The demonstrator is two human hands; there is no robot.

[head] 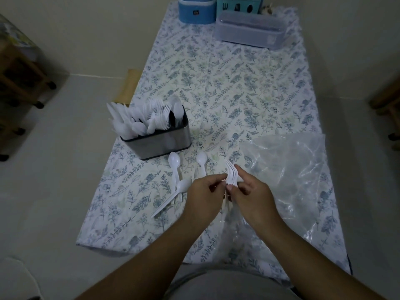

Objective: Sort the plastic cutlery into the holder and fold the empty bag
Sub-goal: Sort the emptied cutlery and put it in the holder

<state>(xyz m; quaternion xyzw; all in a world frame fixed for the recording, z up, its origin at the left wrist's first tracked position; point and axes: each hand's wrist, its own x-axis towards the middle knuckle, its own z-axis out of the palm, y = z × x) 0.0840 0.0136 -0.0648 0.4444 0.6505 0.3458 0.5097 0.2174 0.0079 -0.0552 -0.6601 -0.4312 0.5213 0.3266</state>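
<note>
A steel cutlery holder [161, 141] stands at the table's left, packed with white plastic knives, forks and spoons. Three loose white spoons lie in front of it: one [175, 165] upright, one [183, 187] crossing it, one [201, 159] further right. My right hand [249, 188] grips a stacked bunch of white forks [231, 173], tines pointing up and away. My left hand [205, 191] meets it, fingertips pinching the same bunch at the handles. The clear plastic bag [287, 169] lies crumpled on the right, partly under my right forearm.
The table wears a floral cloth [216, 83]. At its far end stand a blue container [195, 10], a teal basket [240, 6] and a clear lidded box [249, 32]. Wooden furniture sits on the floor at left [19, 79] and right [387, 105].
</note>
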